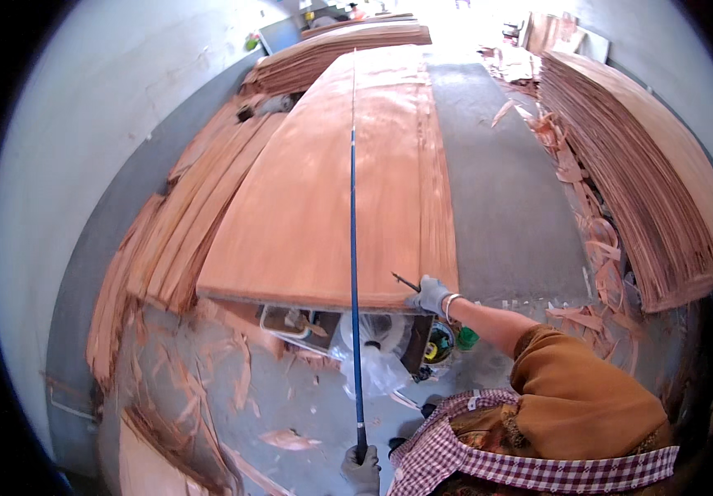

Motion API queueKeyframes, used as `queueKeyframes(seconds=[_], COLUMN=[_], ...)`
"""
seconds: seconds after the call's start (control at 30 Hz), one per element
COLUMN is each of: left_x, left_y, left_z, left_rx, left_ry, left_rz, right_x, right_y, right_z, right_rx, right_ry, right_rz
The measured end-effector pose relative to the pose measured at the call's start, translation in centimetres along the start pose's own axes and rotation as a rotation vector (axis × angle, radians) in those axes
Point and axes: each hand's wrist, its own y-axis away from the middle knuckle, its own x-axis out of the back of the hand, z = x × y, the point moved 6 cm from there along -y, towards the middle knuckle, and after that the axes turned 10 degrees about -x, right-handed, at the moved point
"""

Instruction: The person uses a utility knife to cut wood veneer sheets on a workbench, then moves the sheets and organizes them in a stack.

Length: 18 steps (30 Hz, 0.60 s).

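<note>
My left hand (361, 471), in a grey glove, grips the dark lower end of a long thin blue pole (355, 273). The pole runs away from me over a wide stack of reddish wood veneer sheets (307, 198), and its far part thins to a pale tip. At the stack's near right corner is my right hand (433, 296), gloved too, with a pale band at the wrist. It is closed on a short dark slim tool (406, 282) that points to the left; its exact kind I cannot make out. Loose strips of veneer lie along the stack's right side.
A grey tabletop strip (505, 174) borders the stack. Tall veneer piles stand at the right (638, 182) and back left (332, 54); lower bundles (208, 198) lie at the left. Under the table's near edge are a white tray (284, 322) and plastic bag (373, 355). Scraps (290, 439) litter the floor.
</note>
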Motion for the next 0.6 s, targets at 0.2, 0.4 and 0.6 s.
queueKeyframes(seconds=[0.2,0.4,0.6], left_x=[2.1,4.5,5.9], left_y=[-12.9,-25.6,-31.3], left_z=[0.7,-1.0,2.5], left_rx=[-0.009,0.163,0.195], left_ry=[0.128,0.247,0.291], left_rz=[-0.159,-0.436,-0.54], right_x=[1.1,0.9,1.1], right_y=[2.2,2.8,4.4], right_z=[-1.2,-3.9,-5.3], right_rx=[-0.027,-0.061,-0.222], right_ry=[-0.06,0.272,0.352], right_rz=[0.051,0.154,0.253])
